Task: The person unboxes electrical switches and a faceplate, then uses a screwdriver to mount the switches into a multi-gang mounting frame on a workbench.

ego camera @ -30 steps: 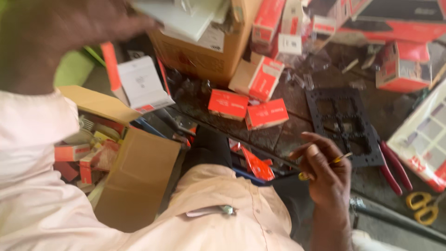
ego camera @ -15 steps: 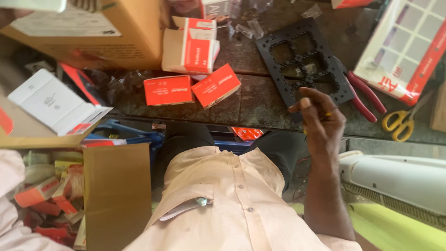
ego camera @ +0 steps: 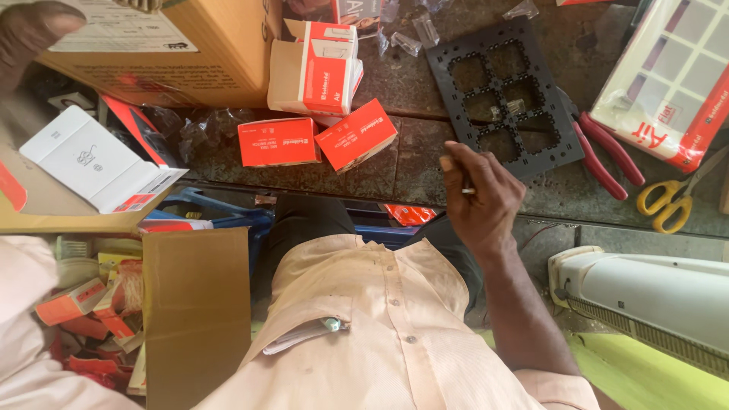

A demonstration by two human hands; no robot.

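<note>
Near bench edge, right hand (ego camera: pixel 482 199) hangs curled, fingertips pinching small pale part, too small for me to identify. Black grid plate (ego camera: pixel 507 95) lies flat on bench (ego camera: pixel 410 163), just beyond and slightly right of that hand; long axis runs away from me. Left hand (ego camera: pixel 34 30) at top-left corner by cardboard box (ego camera: pixel 190 53), well apart; grip I cannot tell. Right hand nearer plate.
</note>
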